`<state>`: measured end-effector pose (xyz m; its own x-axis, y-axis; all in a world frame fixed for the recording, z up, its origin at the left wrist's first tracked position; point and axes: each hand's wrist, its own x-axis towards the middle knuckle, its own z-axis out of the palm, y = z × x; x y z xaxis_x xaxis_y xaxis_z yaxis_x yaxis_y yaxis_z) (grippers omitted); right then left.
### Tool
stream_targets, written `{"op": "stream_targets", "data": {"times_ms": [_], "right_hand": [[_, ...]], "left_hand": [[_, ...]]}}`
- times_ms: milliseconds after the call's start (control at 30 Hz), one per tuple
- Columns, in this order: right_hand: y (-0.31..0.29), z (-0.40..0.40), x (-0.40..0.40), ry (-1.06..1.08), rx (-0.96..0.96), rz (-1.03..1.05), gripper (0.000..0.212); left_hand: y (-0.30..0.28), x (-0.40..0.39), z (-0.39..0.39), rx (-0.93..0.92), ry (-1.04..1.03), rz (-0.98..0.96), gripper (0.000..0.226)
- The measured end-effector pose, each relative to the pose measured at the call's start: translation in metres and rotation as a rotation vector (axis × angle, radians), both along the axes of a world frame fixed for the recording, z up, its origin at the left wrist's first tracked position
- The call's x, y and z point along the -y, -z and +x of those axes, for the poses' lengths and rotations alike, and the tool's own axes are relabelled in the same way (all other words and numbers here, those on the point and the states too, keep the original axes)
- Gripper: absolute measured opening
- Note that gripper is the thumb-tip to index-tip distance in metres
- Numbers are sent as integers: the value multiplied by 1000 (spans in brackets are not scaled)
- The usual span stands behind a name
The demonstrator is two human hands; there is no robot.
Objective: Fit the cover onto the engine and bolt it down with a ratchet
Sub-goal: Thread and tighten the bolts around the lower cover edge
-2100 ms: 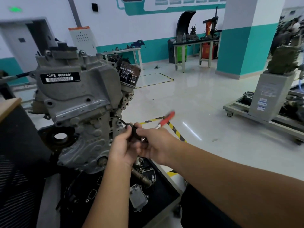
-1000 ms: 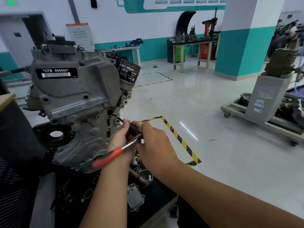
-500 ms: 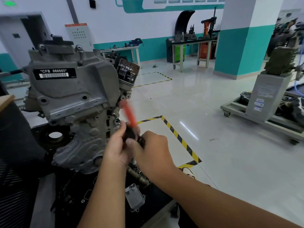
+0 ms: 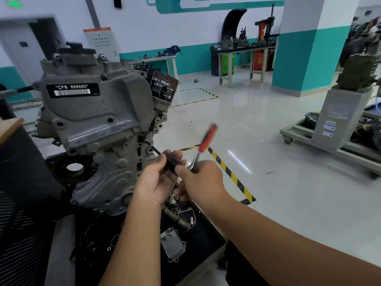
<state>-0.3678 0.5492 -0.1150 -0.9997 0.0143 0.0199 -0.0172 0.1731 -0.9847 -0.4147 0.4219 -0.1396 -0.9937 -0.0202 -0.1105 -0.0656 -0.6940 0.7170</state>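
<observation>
The grey engine [image 4: 97,129] stands on a stand at the left, with the cast cover [image 4: 99,112] bearing a black CFB 666660 label seated on its front. A bolt [image 4: 146,140] sits at the cover's right edge. A ratchet [image 4: 203,145] with a red handle, blurred and pointing up to the right, drives a black extension bar [image 4: 165,159] that reaches to that bolt. My left hand [image 4: 156,180] grips the extension bar. My right hand [image 4: 202,182] holds the ratchet at its head end.
A black oil filter [image 4: 164,87] juts out at the engine's upper right. A black tray [image 4: 198,240] below holds a small metal housing [image 4: 172,243] and loose parts. A wheeled cart [image 4: 334,145] with another unit stands right. Workbenches [image 4: 245,50] line the far wall.
The ratchet's red handle has kept spinning round the extension bar: up-right, then down-left, then straight up, now up to the right. Both hands stayed at the tool.
</observation>
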Motion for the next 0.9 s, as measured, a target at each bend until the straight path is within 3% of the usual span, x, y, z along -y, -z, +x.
{"op": "stream_targets", "data": {"times_ms": [67,100,133,200,267,300,333,400,433,467,533,633,667,733,800,833,900], "right_hand": [[4,-2,-10,-99,-403,600,22],[6,-2,-14,-146,-513,776,25],[10,-2,-14,-162,-535,789,26],[15,0,-7,-83,-409,511,22],[12,-3,1,1,-116,65,30],[9,-4,3,21,-24,-62,31],[6,-4,3,13,-39,-57,26],[8,-7,-6,-59,-336,389,12],[8,-4,-10,-107,-497,675,24],[11,-5,-11,-144,-599,809,36],[10,1,-5,-104,-536,587,33],[0,-1,6,15,-80,55,33],[-4,0,6,21,-33,0,29],[-5,-2,-1,-37,-230,310,18],[-4,2,-8,-121,-449,739,33],[0,4,-9,-135,-473,700,33],[-2,6,-2,-45,-222,281,19]], "left_hand": [[0,-3,-4,-14,-20,-48,38],[-1,-6,-5,-23,-34,-65,39],[-1,-7,-4,-23,-48,-80,37],[0,-6,-3,-2,-39,-31,36],[1,-3,-1,28,-2,18,30],[0,-2,0,37,10,13,25],[0,-1,0,36,5,-5,20],[-2,-3,-1,14,-29,-36,19],[-3,-5,-2,3,-44,-34,21],[-3,-7,-1,-15,-48,-25,26],[-1,-8,0,-32,-38,6,39],[1,-4,2,-37,-17,35,20],[1,-3,2,-38,-15,18,16],[1,-5,1,-68,-32,-24,16],[0,-9,-1,-96,-38,-27,25],[1,-10,-1,-102,-23,-34,29],[3,-9,0,-81,12,-54,30]]}}
